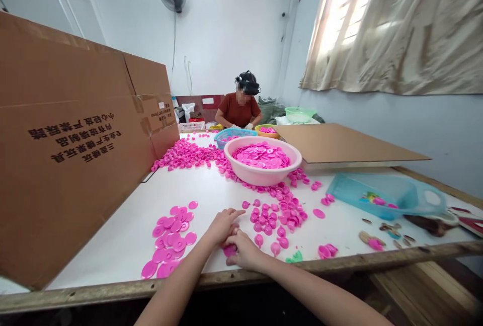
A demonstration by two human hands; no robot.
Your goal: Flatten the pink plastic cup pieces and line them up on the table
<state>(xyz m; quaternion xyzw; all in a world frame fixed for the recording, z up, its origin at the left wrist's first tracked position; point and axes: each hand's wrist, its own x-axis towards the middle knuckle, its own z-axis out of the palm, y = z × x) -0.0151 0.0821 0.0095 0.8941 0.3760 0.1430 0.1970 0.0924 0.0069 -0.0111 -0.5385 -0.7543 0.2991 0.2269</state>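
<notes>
Near the front edge of the table my two hands meet. My right hand point(244, 251) is closed around a pink plastic disc point(229, 250), which shows partly below its fingers. Just above, my left hand point(223, 226) touches the right one, its index finger stretched out and its other fingers bent in. Whatever lies between the left fingers is hidden. To the left are loose flat pink discs point(172, 239) in an overlapping pile. Small round pink plastic pieces with a knob point(265, 218) lie scattered right of my hands.
A pink basin point(263, 177) full of discs stands mid-table amid heaped pink pieces point(188, 154). A large cardboard box point(75, 165) walls the left side. At right are a blue plastic basket point(362, 205) and a cardboard sheet point(347, 142). A person point(240, 109) works at the far end.
</notes>
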